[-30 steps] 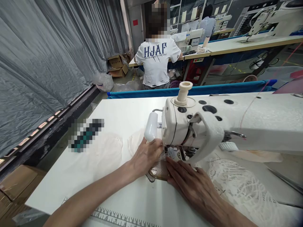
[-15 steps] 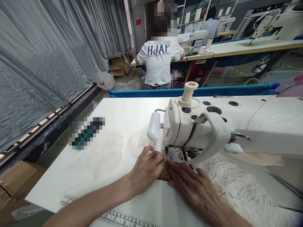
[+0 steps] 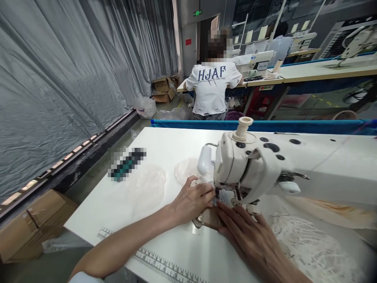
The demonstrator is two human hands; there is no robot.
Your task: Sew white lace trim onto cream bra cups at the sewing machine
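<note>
- Compared with half a second ago, the whole view has turned toward the left, so the sewing machine (image 3: 232, 165) appears more to the right; also more of the tan piece (image 3: 210, 218) shows now.
- Nearest is the tabletop (image 3: 182, 251) with its printed ruler marks (image 3: 159, 263); both forearms come in over this edge.
- Right hand (image 3: 247, 232): its grip is flat, with fingers straight and close together, touching the right side of the tan piece. I think light, even pressure serves better here than pushing.
- The tan piece lies on the tabletop between both hands, just in front of the machine's foot. It would be good, in my judgement, to keep it flat, without folds.
- Left hand (image 3: 191, 200): its fingers are bent and gathered near the foot; whether they pinch something, I cannot tell. These fingertips should, I judge, guide from the side and stay clear of the needle, whose point I cannot make out.
- White lace (image 3: 312, 239) lies to the right, by the right forearm; better that it does not get dragged.
- Farther off, beyond the tabletop, a person in a white shirt (image 3: 210, 90) sits facing away.
</note>
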